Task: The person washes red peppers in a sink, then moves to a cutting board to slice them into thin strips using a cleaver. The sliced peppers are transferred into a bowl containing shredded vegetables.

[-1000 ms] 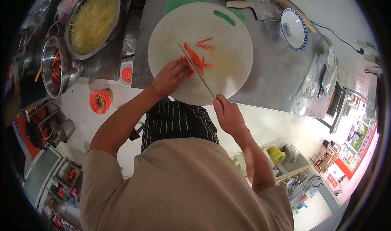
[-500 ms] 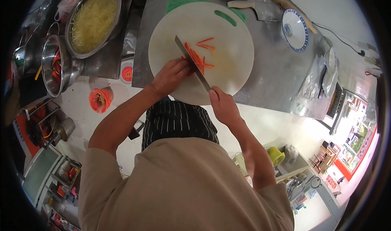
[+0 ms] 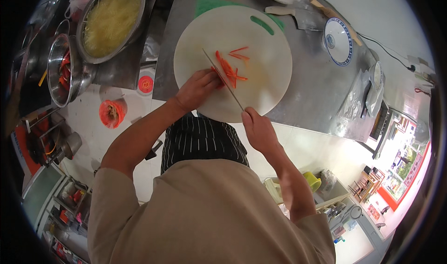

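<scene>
A round white cutting board (image 3: 270, 77) lies on the metal table in front of me. My right hand (image 3: 257, 130) is closed round the handle of a kitchen knife (image 3: 231, 89), its blade slanting away to the left across the board. Beside the blade's left face, my left hand (image 3: 199, 89) has its fingers bent and pressed down on a red pepper piece, mostly hidden beneath them. Thin red pepper strips (image 3: 226, 68) lie in a small pile along the blade's right side. A few more strips (image 3: 240, 53) sit apart, farther back on the board.
Behind the board lies a cleaver (image 3: 307, 20), with a blue-rimmed white bowl (image 3: 344, 43) to its right. At left stand a metal basin of pale yellow shreds (image 3: 113, 22) and a metal bowl of red peppers (image 3: 65, 75). A red basket (image 3: 112, 114) is on the floor.
The blade looks thinner, turned more edge-on to me. Both hands stay in nearly the same place on the board. The whole view has shifted slightly.
</scene>
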Demonstrator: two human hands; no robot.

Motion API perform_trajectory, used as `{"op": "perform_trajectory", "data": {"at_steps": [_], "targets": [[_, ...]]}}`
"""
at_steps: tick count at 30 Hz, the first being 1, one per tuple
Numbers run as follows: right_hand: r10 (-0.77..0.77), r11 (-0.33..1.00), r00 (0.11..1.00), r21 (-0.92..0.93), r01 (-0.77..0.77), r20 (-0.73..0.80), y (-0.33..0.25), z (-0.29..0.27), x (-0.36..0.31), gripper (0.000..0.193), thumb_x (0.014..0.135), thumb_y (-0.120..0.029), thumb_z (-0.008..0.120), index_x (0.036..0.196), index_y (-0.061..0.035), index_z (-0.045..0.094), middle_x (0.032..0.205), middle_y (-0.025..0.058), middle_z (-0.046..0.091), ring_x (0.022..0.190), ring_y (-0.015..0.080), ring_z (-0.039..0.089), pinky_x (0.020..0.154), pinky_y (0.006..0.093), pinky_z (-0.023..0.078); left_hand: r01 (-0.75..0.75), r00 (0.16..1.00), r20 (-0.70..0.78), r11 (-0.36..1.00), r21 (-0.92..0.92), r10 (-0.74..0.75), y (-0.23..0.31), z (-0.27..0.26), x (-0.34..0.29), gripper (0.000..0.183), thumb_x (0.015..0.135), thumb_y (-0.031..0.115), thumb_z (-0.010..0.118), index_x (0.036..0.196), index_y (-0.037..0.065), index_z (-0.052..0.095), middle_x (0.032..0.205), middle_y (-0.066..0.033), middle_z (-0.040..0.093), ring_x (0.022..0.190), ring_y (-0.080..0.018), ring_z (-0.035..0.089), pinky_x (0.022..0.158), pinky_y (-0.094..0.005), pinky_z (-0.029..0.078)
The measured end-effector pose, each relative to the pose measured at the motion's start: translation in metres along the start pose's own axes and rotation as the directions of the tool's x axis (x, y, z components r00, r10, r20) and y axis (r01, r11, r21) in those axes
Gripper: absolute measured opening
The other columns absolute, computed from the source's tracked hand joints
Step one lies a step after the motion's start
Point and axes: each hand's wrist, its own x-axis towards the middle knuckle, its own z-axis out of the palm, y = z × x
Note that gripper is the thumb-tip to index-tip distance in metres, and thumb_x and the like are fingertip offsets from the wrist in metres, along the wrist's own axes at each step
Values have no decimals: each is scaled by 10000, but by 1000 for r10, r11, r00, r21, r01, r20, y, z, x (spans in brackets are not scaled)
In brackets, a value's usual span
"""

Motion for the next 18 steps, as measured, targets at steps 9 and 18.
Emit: {"op": "perform_trajectory", "data": {"at_steps": [9,18], "targets": [[-133,991,990,-24,132,-50,-4,17,23,334,1054,-314,466,1151,-18,586,841,278,680,839,510,646,747,561,515,6,999,-45,999,-35,-8,1,1,-2,283,861,114,620,1132,75,692,1244,-101,629,1210,-294,591,1024,-395,486],[46,997,999,-59,-46,3,-8,18,19,281,1064,-255,451,1115,-11,582,781,267,656,798,511,638,741,562,512,19,998,-59,1000,-17,-20,4,1,-2,302,864,120,617,1155,83,688,1222,-100,633,1196,-294,598,1027,-404,484]]}}
